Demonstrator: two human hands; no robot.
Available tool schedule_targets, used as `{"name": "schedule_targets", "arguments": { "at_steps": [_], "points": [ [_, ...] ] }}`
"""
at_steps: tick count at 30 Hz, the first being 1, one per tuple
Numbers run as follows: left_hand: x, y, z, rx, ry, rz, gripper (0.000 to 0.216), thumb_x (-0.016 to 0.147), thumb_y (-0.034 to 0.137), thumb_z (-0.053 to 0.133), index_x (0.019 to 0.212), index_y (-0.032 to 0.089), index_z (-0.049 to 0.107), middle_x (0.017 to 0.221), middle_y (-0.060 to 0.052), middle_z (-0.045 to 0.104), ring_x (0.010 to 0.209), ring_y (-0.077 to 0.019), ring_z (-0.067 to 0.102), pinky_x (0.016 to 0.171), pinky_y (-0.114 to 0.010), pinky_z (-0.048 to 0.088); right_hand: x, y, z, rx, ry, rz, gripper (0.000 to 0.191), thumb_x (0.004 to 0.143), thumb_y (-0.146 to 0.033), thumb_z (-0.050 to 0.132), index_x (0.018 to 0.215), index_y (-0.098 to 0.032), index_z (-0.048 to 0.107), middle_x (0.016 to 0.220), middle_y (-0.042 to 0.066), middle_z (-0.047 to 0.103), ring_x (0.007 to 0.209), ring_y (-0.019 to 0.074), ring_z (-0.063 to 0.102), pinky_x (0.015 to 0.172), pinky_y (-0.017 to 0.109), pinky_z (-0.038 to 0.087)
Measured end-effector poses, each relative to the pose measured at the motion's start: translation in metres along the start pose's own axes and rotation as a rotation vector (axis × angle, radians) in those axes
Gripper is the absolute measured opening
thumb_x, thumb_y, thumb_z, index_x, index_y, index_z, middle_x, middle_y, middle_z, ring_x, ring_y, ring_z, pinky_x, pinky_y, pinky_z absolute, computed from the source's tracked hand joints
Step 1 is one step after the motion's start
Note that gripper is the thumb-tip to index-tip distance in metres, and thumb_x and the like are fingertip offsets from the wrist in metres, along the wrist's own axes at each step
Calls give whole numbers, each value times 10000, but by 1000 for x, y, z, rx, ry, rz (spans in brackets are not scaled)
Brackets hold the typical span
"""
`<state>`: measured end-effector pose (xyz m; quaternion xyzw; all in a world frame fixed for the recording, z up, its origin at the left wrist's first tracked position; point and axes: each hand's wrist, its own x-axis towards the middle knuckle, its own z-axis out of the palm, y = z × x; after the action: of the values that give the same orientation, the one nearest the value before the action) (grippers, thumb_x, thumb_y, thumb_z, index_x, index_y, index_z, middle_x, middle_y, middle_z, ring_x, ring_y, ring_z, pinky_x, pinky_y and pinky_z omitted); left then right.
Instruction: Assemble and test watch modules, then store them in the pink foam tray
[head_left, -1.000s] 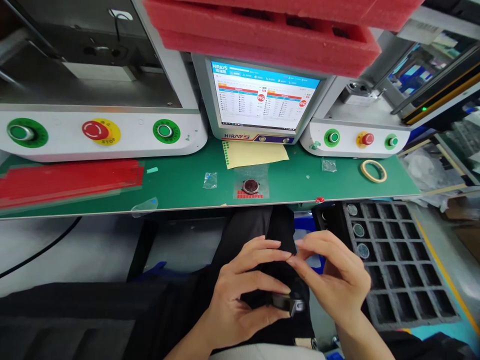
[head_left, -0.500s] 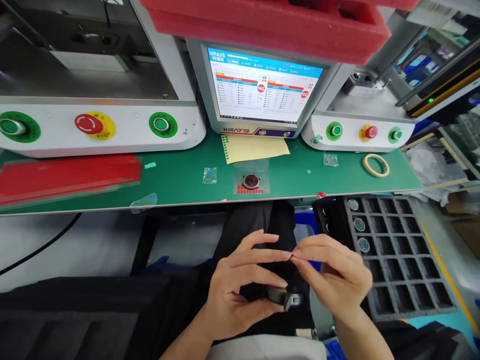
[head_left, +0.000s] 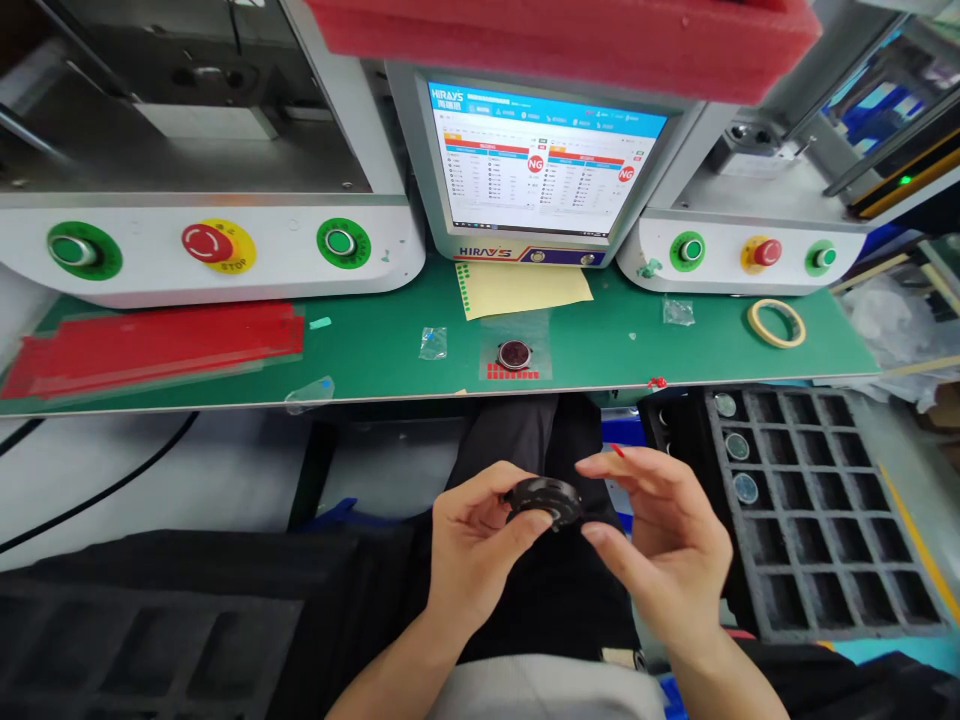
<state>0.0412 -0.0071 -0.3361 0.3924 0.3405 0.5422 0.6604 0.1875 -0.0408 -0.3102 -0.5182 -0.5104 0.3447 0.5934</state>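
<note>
The left hand (head_left: 474,552) pinches a dark round watch (head_left: 546,498) between thumb and fingers. The watch sits at that hand's fingertips, just left of the right hand (head_left: 669,545), whose thumb and fingers are spread well apart, gripping nothing. A red strip (head_left: 617,451) lies against its fingers, beyond the thumb.

On the screen (head_left: 544,205), HIRAYS is standing in white at the top left, with Chinese characters sitting just under it. Two red discs (head_left: 535,163) are each showing NG in white, one for either half of the page. Below, the frame (head_left: 487,253) is carrying HIRAYS once more. On the left panel (head_left: 289,262), the yellow ring (head_left: 243,243) around a red button (head_left: 204,243) is reading STOP. The screen's smaller rows are proving too tiny for me.
</note>
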Motion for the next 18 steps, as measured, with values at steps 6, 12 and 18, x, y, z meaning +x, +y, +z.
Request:
{"name": "schedule_targets", "arguments": {
  "at_steps": [6,12,18],
  "points": [
    [-2,8,3,88,-41,-85,130,716,142,804,821,213,778,757,-8,765,692,-109,701,658,-133,536,4,0,0,72,-101,141,490,781,-87,742,1175,-302,547,859,-58,705,834,103,670,966,280,479],
    [13,6,-19,-236,-524,-423,545,670,537,807,1004,117,714,842,-115,762,742,-190,730,701,-242,574,17,-5,-23,88,-370,161,539,801,-93,719,1238,-321,500,865,-51,704,793,122,658,941,327,467],
    [22,11,-21,-136,-644,-558,533,475,234,947,934,152,690,843,-79,770,726,-175,736,680,-218,575,34,-10,-34,-2,-696,85,668,798,-112,721,1348,-310,397,845,-34,717,790,146,650,842,328,511]
  ]
}}
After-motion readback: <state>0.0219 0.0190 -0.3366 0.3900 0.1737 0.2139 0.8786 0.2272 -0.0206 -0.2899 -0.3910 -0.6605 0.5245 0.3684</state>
